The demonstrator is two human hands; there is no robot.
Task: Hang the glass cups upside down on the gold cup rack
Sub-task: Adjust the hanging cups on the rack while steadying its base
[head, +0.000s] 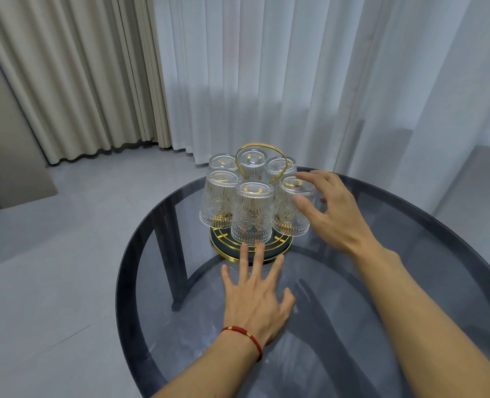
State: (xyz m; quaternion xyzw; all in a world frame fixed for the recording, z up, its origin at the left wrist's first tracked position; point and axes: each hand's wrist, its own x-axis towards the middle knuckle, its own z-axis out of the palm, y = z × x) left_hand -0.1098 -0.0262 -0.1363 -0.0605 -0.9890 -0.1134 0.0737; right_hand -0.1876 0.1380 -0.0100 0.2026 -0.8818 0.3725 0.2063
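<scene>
six glass cups [252, 214] upside down on the gold rack [259, 152], left hand [256, 297] flat and spread on the table [410, 282], right hand [331, 209] open, fingers loosely round the right cup [291, 211], holding nothing

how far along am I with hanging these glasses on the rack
Nearly finished, it seems. Six patterned clear glass cups hang upside down around the gold wire cup rack with its dark round base. Your right hand is open beside the right front cup, fingers apparently touching it. Your left hand lies flat on the smoky round glass table. No loose cups are visible.
</scene>
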